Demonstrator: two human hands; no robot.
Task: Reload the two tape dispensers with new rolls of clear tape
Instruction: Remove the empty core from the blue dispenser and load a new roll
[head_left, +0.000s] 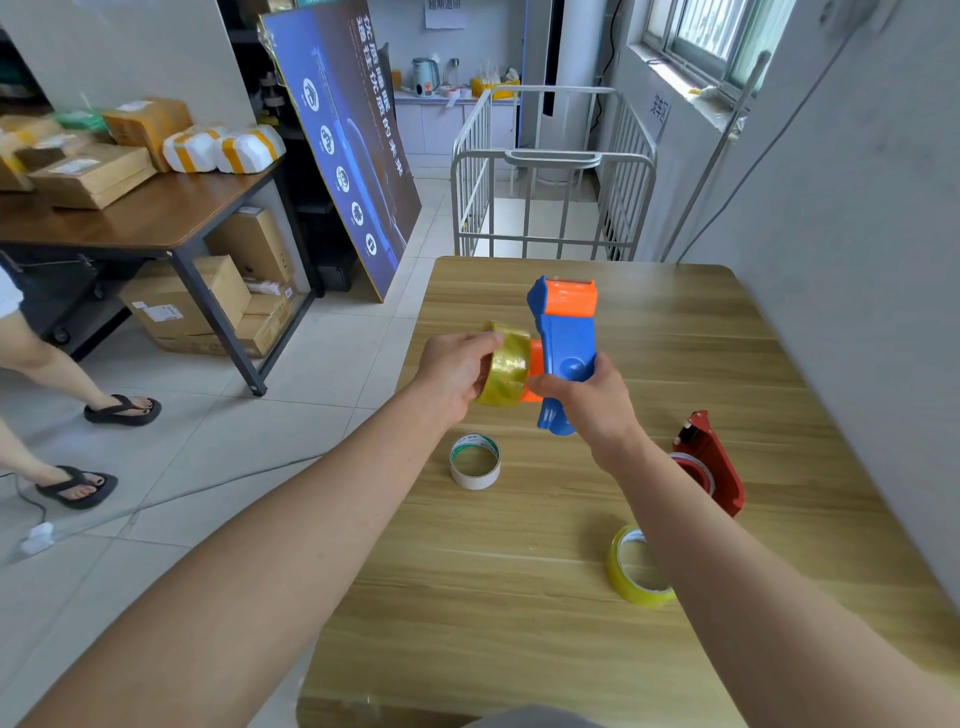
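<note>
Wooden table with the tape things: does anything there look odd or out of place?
Nothing looks damaged or spilled. One leftover: an empty white cardboard tape core lies loose on the wooden table, apart from the full yellowish tape roll. The red tape dispenser lies on its side, apparently not reloaded.

parcel depot: taped parcels (93, 156), stacked cartons (208, 301), cage trolley (550, 176)

The surface (545, 597) is light, matt wood-grain laminate. The blue and orange dispenser (566, 343) is smooth, glossy plastic, like the red dispenser (711, 467) at right. Both tape rolls (506, 369) (636, 566) look shiny, yellowish and translucent; the empty core (475, 462) is matt white card.
</note>
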